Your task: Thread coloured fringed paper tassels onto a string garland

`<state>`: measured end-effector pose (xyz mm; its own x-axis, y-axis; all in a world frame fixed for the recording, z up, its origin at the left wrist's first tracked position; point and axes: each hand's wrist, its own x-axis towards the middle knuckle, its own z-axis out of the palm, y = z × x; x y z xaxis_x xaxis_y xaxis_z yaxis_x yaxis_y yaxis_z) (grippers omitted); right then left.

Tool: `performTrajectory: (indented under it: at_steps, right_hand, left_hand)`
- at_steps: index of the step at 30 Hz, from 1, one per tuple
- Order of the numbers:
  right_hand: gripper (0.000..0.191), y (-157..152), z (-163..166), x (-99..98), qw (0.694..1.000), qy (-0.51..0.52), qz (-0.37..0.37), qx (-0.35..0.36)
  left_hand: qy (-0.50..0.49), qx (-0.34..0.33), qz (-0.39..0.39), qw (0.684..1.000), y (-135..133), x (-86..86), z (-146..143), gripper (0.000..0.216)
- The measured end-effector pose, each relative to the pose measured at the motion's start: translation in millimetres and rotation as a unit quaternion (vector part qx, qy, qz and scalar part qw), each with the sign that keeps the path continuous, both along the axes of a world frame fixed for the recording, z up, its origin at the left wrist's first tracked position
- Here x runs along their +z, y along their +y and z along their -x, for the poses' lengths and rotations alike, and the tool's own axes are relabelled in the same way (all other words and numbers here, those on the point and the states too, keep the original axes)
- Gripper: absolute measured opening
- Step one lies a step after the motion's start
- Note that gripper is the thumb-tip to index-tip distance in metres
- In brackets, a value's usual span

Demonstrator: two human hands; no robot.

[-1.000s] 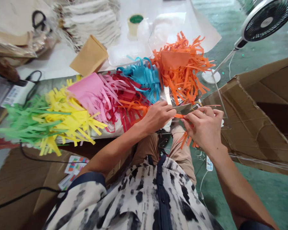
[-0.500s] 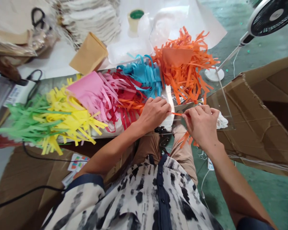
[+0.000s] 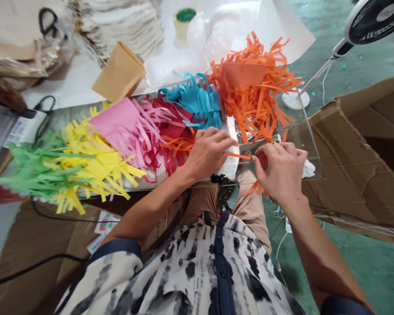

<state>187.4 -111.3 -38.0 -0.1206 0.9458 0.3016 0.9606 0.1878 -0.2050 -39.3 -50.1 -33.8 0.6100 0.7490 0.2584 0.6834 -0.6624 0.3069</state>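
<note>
A thin orange paper strip (image 3: 240, 155) spans the gap between my hands at the table's near edge. On its left end, my left hand (image 3: 210, 152) bends its fingers over the strip, the thumb mostly hidden beneath. My right hand (image 3: 279, 168) pinches the strip between thumb and index finger. Loose orange strip ends (image 3: 255, 191) hang below my right hand. Just beyond my hands lie a white object (image 3: 230, 164) and a large bunch of orange paper strips (image 3: 254, 94). Blue paper strips (image 3: 200, 100) and red paper strips (image 3: 170, 127) lie near my left hand.
Pink strips (image 3: 131, 135), yellow strips (image 3: 92, 157) and green strips (image 3: 39, 162) lie along the table's left. Behind them are a brown envelope (image 3: 120, 72), tape roll (image 3: 184, 26) and stacked white cloth (image 3: 121, 30). A cardboard box (image 3: 351, 162) and fan (image 3: 377, 19) stand right.
My right hand has shifted slightly right. My left fingers have straightened a little, and a longer piece of the orange strip shows between my hands.
</note>
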Motion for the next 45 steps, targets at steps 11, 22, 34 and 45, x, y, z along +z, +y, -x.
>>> performTrajectory:
  at_steps: [11,22,34,45]
  right_hand:
    - [0.031,-28,1,7.9,0.994,-0.005,-0.087,0.062]
    - [0.029,-64,25,3.7,0.981,-0.049,-0.05,0.182]
    - [0.033,-68,23,32.7,0.944,-0.062,-0.275,0.17]
    - [0.01,-55,53,75.2,0.961,0.179,-0.17,0.12]
  left_hand:
    - [0.03,-0.106,-0.075,0.991,-25,0.4,5,0.018]
    - [-0.007,-0.05,-0.117,0.992,-92,-26.6,18,0.022]
    - [-0.443,0.075,0.35,0.822,-108,16.3,9,0.035]
    - [-0.566,0.009,0.565,0.6,-87,48.3,20,0.037]
